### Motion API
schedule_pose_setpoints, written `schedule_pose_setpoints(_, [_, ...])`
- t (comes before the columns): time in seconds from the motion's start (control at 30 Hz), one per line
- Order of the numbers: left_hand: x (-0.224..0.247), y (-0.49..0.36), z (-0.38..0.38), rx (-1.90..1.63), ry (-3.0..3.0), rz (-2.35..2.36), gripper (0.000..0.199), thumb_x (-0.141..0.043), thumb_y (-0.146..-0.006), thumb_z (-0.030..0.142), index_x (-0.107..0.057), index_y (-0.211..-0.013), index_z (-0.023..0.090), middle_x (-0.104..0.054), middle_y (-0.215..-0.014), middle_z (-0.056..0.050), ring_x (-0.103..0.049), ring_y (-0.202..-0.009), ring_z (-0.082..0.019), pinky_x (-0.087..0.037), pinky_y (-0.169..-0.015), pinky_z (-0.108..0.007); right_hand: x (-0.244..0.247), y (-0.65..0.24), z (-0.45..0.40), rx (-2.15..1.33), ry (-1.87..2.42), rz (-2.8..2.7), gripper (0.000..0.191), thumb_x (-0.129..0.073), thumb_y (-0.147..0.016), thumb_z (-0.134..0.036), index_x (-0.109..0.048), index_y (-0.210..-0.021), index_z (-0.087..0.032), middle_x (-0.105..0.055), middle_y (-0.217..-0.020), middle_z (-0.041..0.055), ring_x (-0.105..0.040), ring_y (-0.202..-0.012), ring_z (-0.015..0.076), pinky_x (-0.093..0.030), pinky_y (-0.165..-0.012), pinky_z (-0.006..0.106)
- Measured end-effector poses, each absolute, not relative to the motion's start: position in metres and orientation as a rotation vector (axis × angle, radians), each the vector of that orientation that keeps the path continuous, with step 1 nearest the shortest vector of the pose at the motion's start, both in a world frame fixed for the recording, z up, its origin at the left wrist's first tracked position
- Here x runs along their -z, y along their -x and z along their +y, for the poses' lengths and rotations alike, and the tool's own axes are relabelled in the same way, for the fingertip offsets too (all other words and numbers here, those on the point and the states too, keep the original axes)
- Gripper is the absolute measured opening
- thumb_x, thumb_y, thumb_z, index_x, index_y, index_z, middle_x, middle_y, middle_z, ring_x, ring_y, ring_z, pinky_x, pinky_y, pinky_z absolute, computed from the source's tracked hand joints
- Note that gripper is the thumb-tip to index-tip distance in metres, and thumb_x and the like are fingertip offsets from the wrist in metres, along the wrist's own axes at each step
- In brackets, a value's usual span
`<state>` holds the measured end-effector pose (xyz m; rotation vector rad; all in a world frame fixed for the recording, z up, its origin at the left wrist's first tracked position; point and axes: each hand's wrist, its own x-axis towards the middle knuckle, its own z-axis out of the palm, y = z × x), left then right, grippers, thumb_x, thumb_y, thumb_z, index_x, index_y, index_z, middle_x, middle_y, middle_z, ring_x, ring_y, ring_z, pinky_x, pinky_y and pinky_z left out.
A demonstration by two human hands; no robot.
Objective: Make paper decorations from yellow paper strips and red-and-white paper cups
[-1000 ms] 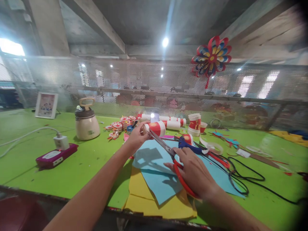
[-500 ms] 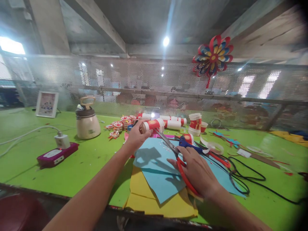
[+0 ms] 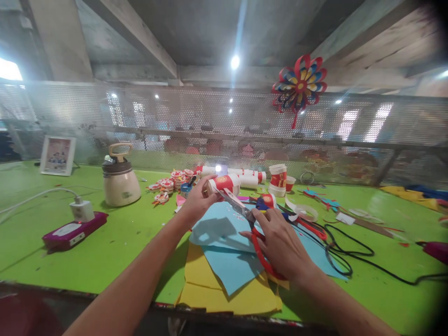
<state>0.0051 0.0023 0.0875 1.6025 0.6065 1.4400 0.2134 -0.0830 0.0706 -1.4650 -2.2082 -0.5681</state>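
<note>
My left hand point(image 3: 200, 201) grips a red and white paper cup point(image 3: 227, 183), which lies on its side in the air with its rim to the right. In my right hand point(image 3: 278, 238) is a pair of scissors point(image 3: 257, 245) with red handles, and its blades are at the lower side of the cup. Whether the blades bite into the paper I cannot tell. Beneath both hands lie light blue paper sheets point(image 3: 229, 268) with small scraps on them, over yellow paper point(image 3: 196, 291).
Stacked paper cups point(image 3: 278, 177) stand behind, beside cups lying in rows point(image 3: 248, 181). Left are a pressure sprayer point(image 3: 121, 184), a purple power strip point(image 3: 75, 231) and a picture frame point(image 3: 58, 155). Black cable point(image 3: 364, 254) and a tape roll point(image 3: 308, 213) lie right. A paper flower point(image 3: 301, 86) hangs above.
The view has turned slightly right, so things sit further left. The scissor blades have opened a little at the cup. Both hands keep their holds.
</note>
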Motion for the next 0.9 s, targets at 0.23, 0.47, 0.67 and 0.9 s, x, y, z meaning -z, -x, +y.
schedule_pose_setpoints(0.23, [-0.088,-0.009,0.002,-1.470,-1.685,0.631,0.054,-0.066,-0.069,0.016,-0.046,-0.119,0.019,-0.061,-0.103,-0.007,-0.061,-0.089,-0.021,-0.050,-0.081,-0.037,-0.062,-0.214,-0.081,0.490,1.463,-2.183,0.041,-0.048,-0.082,-0.009,-0.050,-0.123,-0.010,-0.051,-0.087,0.0106,-0.049,-0.082,0.0247,-0.042,-0.071,0.034])
schedule_pose_setpoints(0.47, [-0.100,-0.007,-0.019,-1.400,-1.587,0.521,0.055,-0.066,-0.071,0.017,-0.045,-0.121,0.020,-0.060,-0.100,-0.007,-0.060,-0.087,-0.021,-0.048,-0.081,-0.038,-0.062,-0.215,-0.084,0.436,1.425,-2.126,0.046,-0.045,-0.080,-0.006,-0.050,-0.126,-0.011,-0.050,-0.085,0.0091,-0.050,-0.077,0.0228,-0.041,-0.068,0.032])
schedule_pose_setpoints(0.67, [-0.106,-0.004,-0.025,-1.401,-1.458,0.394,0.037,-0.055,-0.082,0.020,-0.050,-0.119,0.021,-0.056,-0.084,-0.002,-0.057,-0.076,-0.014,-0.049,-0.081,-0.036,-0.063,-0.213,-0.085,0.317,1.365,-2.085,0.048,-0.047,-0.079,-0.007,-0.049,-0.126,-0.015,-0.050,-0.085,0.0066,-0.050,-0.074,0.0212,-0.041,-0.066,0.031])
schedule_pose_setpoints(0.9, [-0.099,-0.010,-0.016,-1.479,-1.524,0.357,0.038,-0.055,-0.085,0.024,-0.049,-0.123,0.024,-0.054,-0.093,-0.002,-0.056,-0.083,-0.014,-0.049,-0.085,-0.037,-0.064,-0.212,-0.088,0.213,1.380,-2.070,0.043,-0.046,-0.080,-0.009,-0.051,-0.122,-0.018,-0.048,-0.081,0.0048,-0.049,-0.073,0.0212,-0.042,-0.066,0.032])
